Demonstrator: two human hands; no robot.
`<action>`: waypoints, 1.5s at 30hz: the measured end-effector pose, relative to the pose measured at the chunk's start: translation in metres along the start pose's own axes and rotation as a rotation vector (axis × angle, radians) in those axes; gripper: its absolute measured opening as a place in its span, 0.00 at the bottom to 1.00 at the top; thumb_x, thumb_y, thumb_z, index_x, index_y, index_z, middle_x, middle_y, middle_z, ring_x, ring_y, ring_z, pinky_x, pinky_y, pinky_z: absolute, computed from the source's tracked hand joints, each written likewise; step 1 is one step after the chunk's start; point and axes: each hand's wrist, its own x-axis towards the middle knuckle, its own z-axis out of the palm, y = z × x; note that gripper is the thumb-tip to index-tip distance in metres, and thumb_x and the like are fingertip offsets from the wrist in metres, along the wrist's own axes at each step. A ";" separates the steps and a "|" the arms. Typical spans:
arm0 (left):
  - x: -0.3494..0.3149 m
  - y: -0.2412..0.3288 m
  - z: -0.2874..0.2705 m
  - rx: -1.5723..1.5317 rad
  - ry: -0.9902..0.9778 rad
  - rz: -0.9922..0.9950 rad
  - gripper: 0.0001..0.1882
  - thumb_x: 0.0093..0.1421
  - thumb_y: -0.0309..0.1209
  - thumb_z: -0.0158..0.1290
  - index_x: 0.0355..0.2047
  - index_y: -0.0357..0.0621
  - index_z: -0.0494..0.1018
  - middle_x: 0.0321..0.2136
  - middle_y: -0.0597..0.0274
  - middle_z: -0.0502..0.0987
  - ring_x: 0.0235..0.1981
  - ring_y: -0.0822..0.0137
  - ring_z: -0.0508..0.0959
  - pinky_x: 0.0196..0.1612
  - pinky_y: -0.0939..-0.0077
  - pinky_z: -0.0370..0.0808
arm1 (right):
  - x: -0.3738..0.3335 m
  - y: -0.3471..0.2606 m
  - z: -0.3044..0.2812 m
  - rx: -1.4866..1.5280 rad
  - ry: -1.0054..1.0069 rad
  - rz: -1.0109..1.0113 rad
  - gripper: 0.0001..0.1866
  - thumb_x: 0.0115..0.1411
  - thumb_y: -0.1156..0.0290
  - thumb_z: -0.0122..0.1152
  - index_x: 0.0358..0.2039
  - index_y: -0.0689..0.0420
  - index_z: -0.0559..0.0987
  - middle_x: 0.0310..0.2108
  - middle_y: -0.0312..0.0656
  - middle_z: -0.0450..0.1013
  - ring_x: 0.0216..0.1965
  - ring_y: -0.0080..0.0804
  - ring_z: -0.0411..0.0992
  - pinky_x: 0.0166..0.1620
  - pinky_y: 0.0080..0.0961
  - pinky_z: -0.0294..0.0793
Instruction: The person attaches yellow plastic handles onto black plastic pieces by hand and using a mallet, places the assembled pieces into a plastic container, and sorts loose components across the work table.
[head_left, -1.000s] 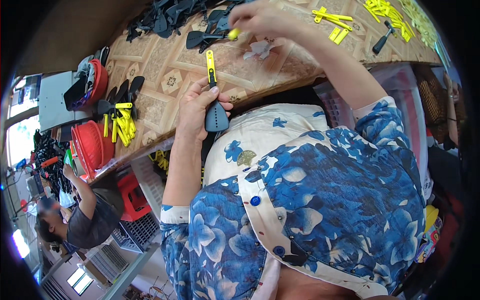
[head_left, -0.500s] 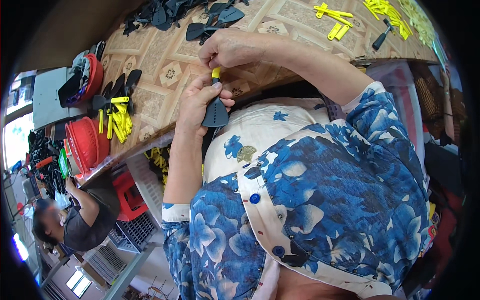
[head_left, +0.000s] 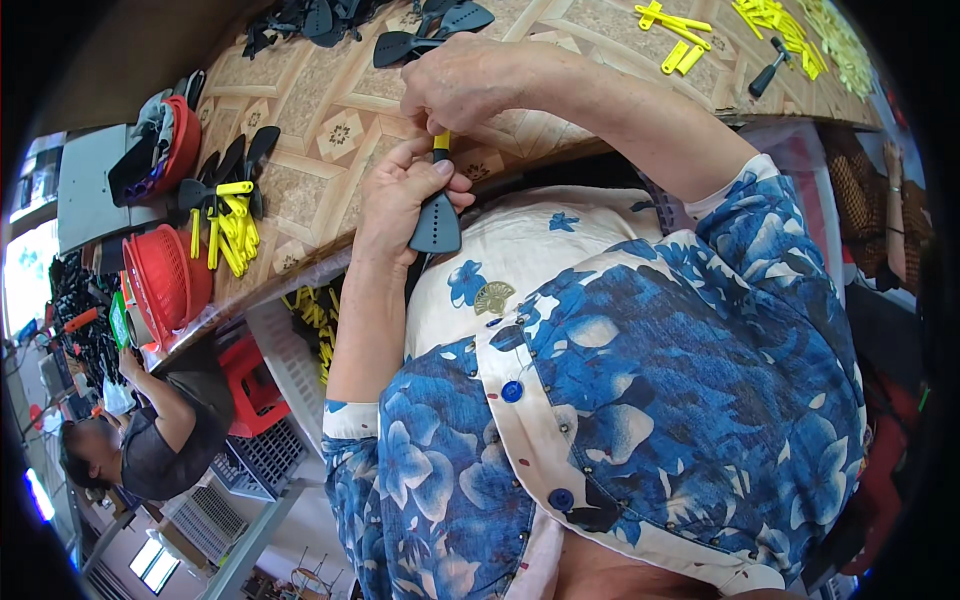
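Head view | dark spatula (head_left: 436, 222) held across near edge of table (head_left: 305, 125) | left hand (head_left: 398, 197) grasps its neck (head_left: 441, 156); right hand (head_left: 468, 82) grips its yellow handle (head_left: 441, 141) over table, fingertips partly hidden | likely light, stiff, smooth, somewhat slippery, not fragile | best hold: neck just above blade (head_left: 434, 234), flat sides between thumb and fingers

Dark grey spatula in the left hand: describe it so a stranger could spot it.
Find the brown patterned tabletop, then the left hand at its near edge. It grips a dark grey, plastic-looking spatula, its flared blade pointing toward the blue floral shirt. Unlike the dark spatulas lying beyond, it is held, its yellow handle showing below the right hand.
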 end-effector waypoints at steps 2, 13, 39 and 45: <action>0.000 -0.001 0.000 0.001 0.005 0.001 0.22 0.60 0.22 0.57 0.55 0.32 0.68 0.28 0.50 0.81 0.26 0.61 0.83 0.31 0.72 0.83 | 0.001 -0.003 -0.002 -0.035 -0.061 0.057 0.07 0.57 0.67 0.63 0.35 0.48 0.85 0.40 0.40 0.77 0.42 0.41 0.77 0.44 0.38 0.72; -0.006 0.003 0.004 0.108 0.026 0.042 0.22 0.60 0.23 0.57 0.54 0.31 0.68 0.27 0.52 0.80 0.27 0.62 0.83 0.31 0.72 0.84 | -0.010 0.011 0.023 -0.072 0.177 -0.048 0.05 0.55 0.64 0.64 0.28 0.50 0.84 0.35 0.37 0.76 0.44 0.34 0.72 0.48 0.35 0.66; -0.016 0.025 0.026 1.472 0.347 0.634 0.04 0.51 0.25 0.54 0.28 0.47 0.77 0.24 0.49 0.79 0.27 0.46 0.80 0.31 0.52 0.73 | -0.032 -0.011 0.075 -0.067 0.679 -0.113 0.10 0.44 0.64 0.64 0.23 0.57 0.80 0.23 0.44 0.77 0.30 0.41 0.77 0.43 0.34 0.72; -0.010 0.021 0.032 1.521 0.372 0.774 0.03 0.50 0.24 0.54 0.25 0.48 0.75 0.21 0.55 0.77 0.26 0.51 0.79 0.37 0.55 0.75 | -0.037 -0.010 0.068 0.124 0.610 0.044 0.13 0.43 0.59 0.65 0.23 0.56 0.83 0.24 0.50 0.79 0.31 0.46 0.79 0.35 0.40 0.77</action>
